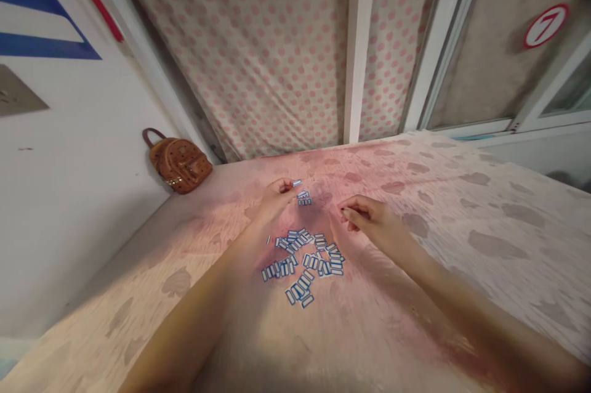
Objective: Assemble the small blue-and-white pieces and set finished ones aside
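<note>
My left hand point(278, 191) reaches over the bed-like surface with its fingers closed in a pinch. At its fingertips is a small white rectangular piece with a blue border point(297, 183). Just below it lies a little group of the same pieces point(304, 199), close together. To the right, my right hand point(364, 212) is curled with thumb and forefinger pressed together. A tiny dark spot shows at those fingertips; what they hold, if anything, is too small to name. Nearer me, between my forearms, a loose spread of many similar blue-bordered pieces point(300, 288) lies partly overlapping.
The surface has a pale pink cloth point(489, 245) with grey leaf-like shapes. A brown mini backpack point(181, 165) leans by the white wall at the far left. Behind hangs a polka-dot curtain point(258, 54); window frames and a round red-rimmed sign point(546, 26) are at right.
</note>
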A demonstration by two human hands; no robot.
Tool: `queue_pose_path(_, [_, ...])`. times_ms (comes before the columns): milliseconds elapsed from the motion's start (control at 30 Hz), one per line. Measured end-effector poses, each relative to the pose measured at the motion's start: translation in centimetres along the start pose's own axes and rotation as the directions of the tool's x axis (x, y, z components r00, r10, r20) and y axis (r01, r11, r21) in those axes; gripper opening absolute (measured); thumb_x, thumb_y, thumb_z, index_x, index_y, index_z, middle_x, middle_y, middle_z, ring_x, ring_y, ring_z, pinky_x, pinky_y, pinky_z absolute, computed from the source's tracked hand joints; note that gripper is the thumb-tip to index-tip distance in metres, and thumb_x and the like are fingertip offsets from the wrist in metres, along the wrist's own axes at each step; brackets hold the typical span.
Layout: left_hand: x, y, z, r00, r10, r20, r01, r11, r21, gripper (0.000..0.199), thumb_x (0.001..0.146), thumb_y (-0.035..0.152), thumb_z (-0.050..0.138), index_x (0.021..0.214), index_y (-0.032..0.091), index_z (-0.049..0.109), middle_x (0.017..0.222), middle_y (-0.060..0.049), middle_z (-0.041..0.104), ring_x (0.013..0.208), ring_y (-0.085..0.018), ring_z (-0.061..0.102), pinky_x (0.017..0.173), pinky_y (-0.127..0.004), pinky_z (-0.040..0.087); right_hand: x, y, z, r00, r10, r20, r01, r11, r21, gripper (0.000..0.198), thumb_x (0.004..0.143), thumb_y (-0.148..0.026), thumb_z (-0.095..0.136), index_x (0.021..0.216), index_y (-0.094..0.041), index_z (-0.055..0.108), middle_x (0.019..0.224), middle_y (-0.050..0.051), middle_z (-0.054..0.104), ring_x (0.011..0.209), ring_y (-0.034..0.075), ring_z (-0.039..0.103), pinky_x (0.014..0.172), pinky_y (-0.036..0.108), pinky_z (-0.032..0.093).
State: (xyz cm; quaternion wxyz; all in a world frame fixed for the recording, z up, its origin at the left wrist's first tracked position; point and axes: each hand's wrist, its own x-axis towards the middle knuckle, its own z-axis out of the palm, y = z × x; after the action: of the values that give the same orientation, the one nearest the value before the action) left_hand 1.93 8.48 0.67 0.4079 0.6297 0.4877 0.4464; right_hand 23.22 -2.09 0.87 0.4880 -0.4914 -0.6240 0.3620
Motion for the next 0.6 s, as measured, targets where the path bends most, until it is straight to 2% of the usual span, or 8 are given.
queue_pose_path(67, [-2.3,1.5,1.2,0.996,0.046,0.078,-0.023,0.962,-0.271,0.027,0.070,0.036,0.076,0.081,0.016,0.062,0.072,0.001,0.062,0.063,-0.008,0.055,0.060,-0.019,0.040,-0.2,-0.3,0.3,1.000,-0.026,-0.018,0.026,0.999,0.041,0.017,0.084,-0.033,0.057,0.090,-0.019,0.065,0.076,0.001,0.064,0.068,0.014,0.059,0.064,0.028,0.048])
queue_pose_path(133, [-4.4,2.6,2.3,0.990,0.059,0.130,-0.004,0.922,-0.387,0.028,0.070,0.035,0.078,0.083,0.016,0.062,0.075,0.001,0.063,0.067,-0.008,0.057,0.064,-0.019,0.042,-0.4,-0.5,0.6,0.998,-0.050,-0.027,0.053,0.994,0.100,0.018,0.085,-0.032,0.058,0.097,-0.019,0.063,0.081,0.001,0.065,0.071,0.014,0.060,0.068,0.029,0.048])
queue_pose_path(233, [-6.3,3.5,3.6,0.976,0.055,0.211,0.043,0.900,-0.434,0.026,0.072,0.033,0.077,0.081,0.016,0.061,0.076,0.001,0.065,0.070,-0.008,0.059,0.068,-0.020,0.045,-0.7,-0.9,0.9,0.996,-0.088,-0.034,0.091,0.987,0.135,0.017,0.085,-0.028,0.059,0.099,-0.019,0.062,0.084,0.001,0.066,0.075,0.014,0.061,0.071,0.029,0.048])
queue_pose_path(333, [-7.1,3.9,4.1,0.967,0.058,0.249,0.064,0.888,-0.456,0.024,0.073,0.032,0.077,0.079,0.015,0.060,0.077,0.000,0.067,0.073,-0.010,0.062,0.071,-0.021,0.047,-0.9,-1.3,1.1,0.992,-0.112,-0.063,0.119,0.985,0.123,0.010,0.086,-0.027,0.058,0.090,-0.018,0.062,0.079,0.000,0.063,0.073,0.013,0.060,0.070,0.029,0.047])
queue_pose_path(600, [-8.4,5.0,3.7,0.990,0.077,0.118,-0.033,0.941,-0.338,0.018,0.080,0.030,0.071,0.090,0.015,0.070,0.089,-0.005,0.074,0.077,-0.015,0.070,0.077,-0.028,0.054,-1.1,-1.5,1.0,0.986,-0.126,-0.109,0.135,0.987,0.084,0.007,0.087,-0.024,0.057,0.083,-0.018,0.059,0.070,-0.002,0.059,0.066,0.012,0.056,0.064,0.027,0.044])
